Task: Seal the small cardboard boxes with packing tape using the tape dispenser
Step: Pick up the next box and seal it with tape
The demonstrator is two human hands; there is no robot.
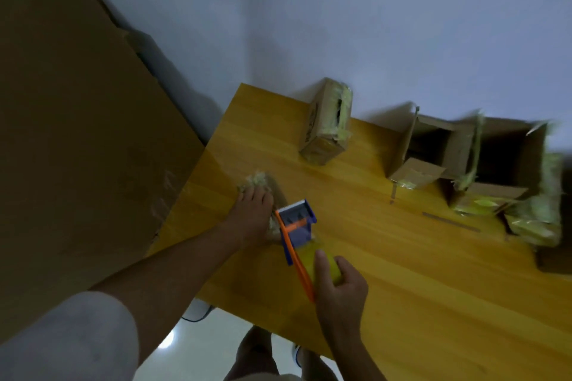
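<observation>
A small cardboard box with crumpled yellowish tape lies near the wooden table's left edge, mostly hidden under my left hand, which presses flat on it. My right hand grips the yellow tape roll of a blue and orange tape dispenser, whose toothed blade end rests against the box beside my left hand. A taped box stands at the table's back edge. Several open boxes with loose tape sit at the far right, blurred.
A large cardboard sheet leans at the left, close to the table's edge. A white wall rises behind the table. Thin tape strips lie on the wood. My legs and the glossy floor show below the near edge.
</observation>
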